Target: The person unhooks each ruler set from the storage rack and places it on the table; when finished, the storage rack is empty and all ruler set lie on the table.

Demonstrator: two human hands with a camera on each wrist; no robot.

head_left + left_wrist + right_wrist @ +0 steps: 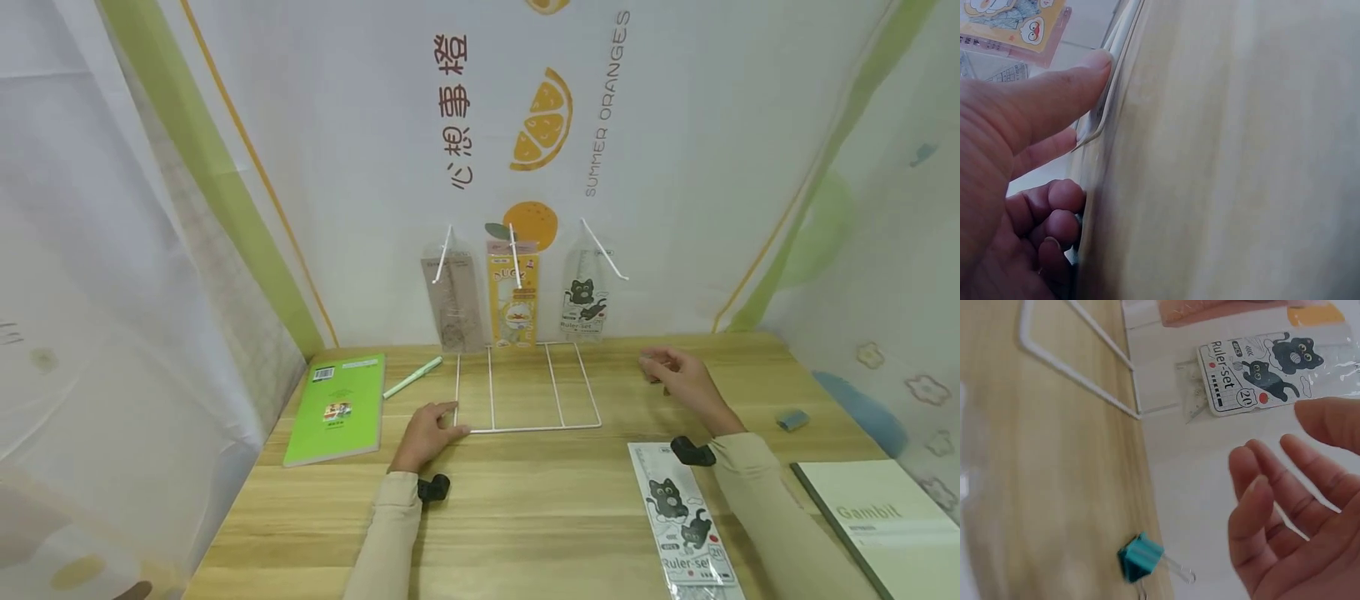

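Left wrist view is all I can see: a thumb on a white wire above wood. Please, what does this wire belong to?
Observer: It is a white wire frame lying flat on the table; the left hand holds its front left corner.
Operator: Where is the other hand?
Observer: The right hand is to the right of the frame, open and holding nothing.
Operator: Is anything near it?
Observer: A teal clip lies on the table beside its fingers.
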